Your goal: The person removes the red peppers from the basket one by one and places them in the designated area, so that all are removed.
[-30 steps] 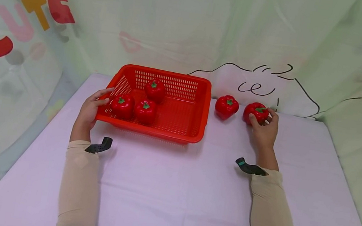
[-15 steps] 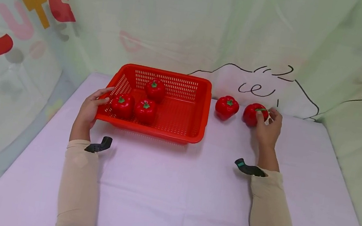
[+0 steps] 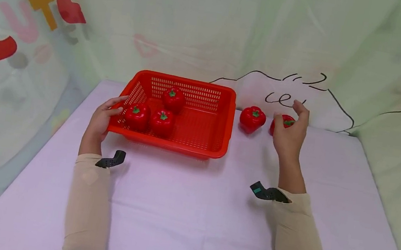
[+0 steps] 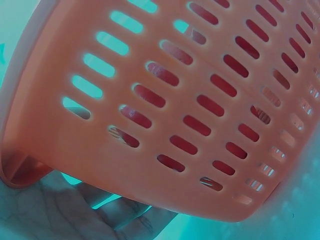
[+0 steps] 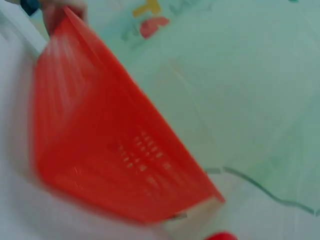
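My left hand [image 3: 102, 117] grips the left end of a red slotted plastic basket [image 3: 167, 145], fingers at its rim. In the left wrist view, fingers [image 4: 125, 217] show below the basket wall [image 4: 90, 155]. Inside, at the left, sit three red bell peppers [image 3: 162, 123] with green stems. To the right of the basket, another bell pepper [image 3: 252, 119] lies on the table. Beside that one is a further bell pepper [image 3: 287, 121], partly hidden behind my right hand [image 3: 291, 135], which is raised in front of it, thumb and fingers spread, holding nothing.
A white cloth covers the table [image 3: 181, 207]. Behind it hangs a pale green printed curtain [image 3: 199, 26] with letters and line drawings, close to the basket's back edge. Black wrist mounts [image 3: 271, 193] stick out from both sleeves.
My right hand has come off the rightmost pepper and risen slightly, its fingers spreading apart. That pepper stays in place. The left hand and basket have hardly moved.
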The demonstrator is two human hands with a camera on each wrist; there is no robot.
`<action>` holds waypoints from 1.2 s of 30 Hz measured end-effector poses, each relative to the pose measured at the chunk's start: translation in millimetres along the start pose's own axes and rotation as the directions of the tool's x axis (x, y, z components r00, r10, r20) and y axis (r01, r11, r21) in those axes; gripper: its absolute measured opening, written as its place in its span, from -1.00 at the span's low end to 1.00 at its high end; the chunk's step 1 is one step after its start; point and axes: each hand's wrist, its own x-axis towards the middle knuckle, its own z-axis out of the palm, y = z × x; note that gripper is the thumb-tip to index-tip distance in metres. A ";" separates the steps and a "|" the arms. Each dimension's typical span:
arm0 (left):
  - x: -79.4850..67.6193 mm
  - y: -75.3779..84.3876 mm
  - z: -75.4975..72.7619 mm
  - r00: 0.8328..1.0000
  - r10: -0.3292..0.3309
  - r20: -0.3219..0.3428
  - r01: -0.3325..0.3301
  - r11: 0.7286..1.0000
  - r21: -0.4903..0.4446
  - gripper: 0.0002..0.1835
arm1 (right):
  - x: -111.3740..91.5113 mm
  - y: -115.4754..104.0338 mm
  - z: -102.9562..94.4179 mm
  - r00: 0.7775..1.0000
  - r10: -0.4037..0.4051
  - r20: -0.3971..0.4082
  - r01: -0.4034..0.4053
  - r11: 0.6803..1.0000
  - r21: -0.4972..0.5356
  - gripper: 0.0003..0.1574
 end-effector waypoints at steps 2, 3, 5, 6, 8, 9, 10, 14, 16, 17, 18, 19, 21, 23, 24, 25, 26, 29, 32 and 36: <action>1.2 -0.6 0.5 1.000 0.008 0.002 -0.008 1.000 0.008 -0.57 | -10.5 -12.6 4.8 0.998 -0.047 0.047 0.047 0.999 0.011 -0.19; 1.8 -1.0 0.4 1.000 0.011 0.004 -0.011 1.000 0.012 -0.56 | -16.1 -18.4 7.8 0.995 -0.074 0.074 0.073 0.997 0.022 -0.17; 2.5 -1.5 0.2 1.000 0.016 0.001 -0.016 1.000 0.017 -0.56 | -27.8 -30.1 15.8 0.983 -0.124 0.139 0.121 0.992 0.028 -0.12; 2.8 -1.6 -0.2 1.000 0.017 -0.001 -0.017 1.000 0.017 -0.56 | -34.0 -35.9 20.7 0.973 -0.151 0.176 0.148 0.989 0.027 -0.08; 3.2 -1.5 0.4 1.000 0.016 -0.001 -0.016 1.000 0.014 -0.56 | -45.8 -45.6 31.4 0.946 -0.197 0.257 0.200 0.980 0.017 -0.03; 3.4 -1.3 0.7 1.000 0.017 0.000 -0.017 1.000 0.014 -0.56 | -51.4 -50.3 37.3 0.929 -0.219 0.299 0.225 0.974 0.016 0.00; 3.6 -1.1 0.8 1.000 0.015 0.000 -0.015 1.000 0.014 -0.56 | -57.1 -55.2 43.3 0.910 -0.236 0.341 0.247 0.969 0.009 0.03; 4.0 -0.2 0.7 1.000 0.016 -0.004 -0.016 1.000 0.024 -0.57 | -78.1 -72.0 70.5 0.823 -0.280 0.494 0.315 0.949 0.012 0.11; 3.6 0.3 0.5 1.000 0.014 -0.007 -0.014 1.000 0.027 -0.56 | -88.5 -78.4 84.7 0.787 -0.282 0.548 0.329 0.944 0.012 0.15; 3.3 0.5 0.5 1.000 0.013 -0.007 -0.013 0.999 0.029 -0.56 | -92.9 -80.9 91.8 0.771 -0.282 0.571 0.332 0.943 0.018 0.16; 3.2 0.5 0.4 1.000 0.011 -0.007 -0.011 1.000 0.029 -0.56 | -97.1 -83.3 98.4 0.756 -0.280 0.591 0.330 0.944 0.025 0.18; 3.0 0.5 0.2 1.000 0.009 -0.007 -0.009 1.000 0.029 -0.56 | -100.3 -85.4 104.9 0.743 -0.279 0.608 0.328 0.944 0.031 0.19; 3.1 0.2 -0.4 1.000 0.008 -0.008 -0.007 1.000 0.026 -0.56 | -105.0 -89.1 117.2 0.723 -0.274 0.635 0.321 0.946 0.043 0.20; 3.8 0.1 -0.6 1.000 0.006 -0.008 -0.006 1.000 0.024 -0.56 | -106.7 -92.5 128.1 0.707 -0.268 0.655 0.311 0.949 0.052 0.21; 3.8 0.2 -0.7 1.000 0.006 -0.008 -0.006 1.000 0.022 -0.56 | -107.0 -94.0 133.2 0.701 -0.258 0.665 0.304 0.952 0.048 0.22; 4.0 0.2 -1.0 1.000 0.004 -0.010 -0.004 1.000 0.022 -0.56 | -106.9 -95.3 138.2 0.695 -0.247 0.675 0.298 0.954 0.042 0.22; 4.1 0.1 -1.3 1.000 0.000 -0.011 0.000 1.000 0.020 -0.56 | -107.0 -96.3 143.0 0.690 -0.233 0.685 0.295 0.955 0.028 0.22; 4.0 0.1 -1.7 1.000 -0.006 -0.011 0.006 1.000 0.020 -0.56 | -106.4 -99.6 156.0 0.679 -0.181 0.711 0.285 0.958 -0.027 0.22; 4.0 0.1 -1.3 1.000 -0.006 -0.012 0.007 1.000 0.022 -0.57 | -106.2 -103.8 166.2 0.673 -0.135 0.727 0.274 0.959 -0.076 0.23; 4.3 -0.1 0.1 1.000 -0.002 -0.012 0.003 1.000 0.022 -0.57 | -106.0 -107.6 176.6 0.677 -0.101 0.729 0.281 0.951 -0.129 0.26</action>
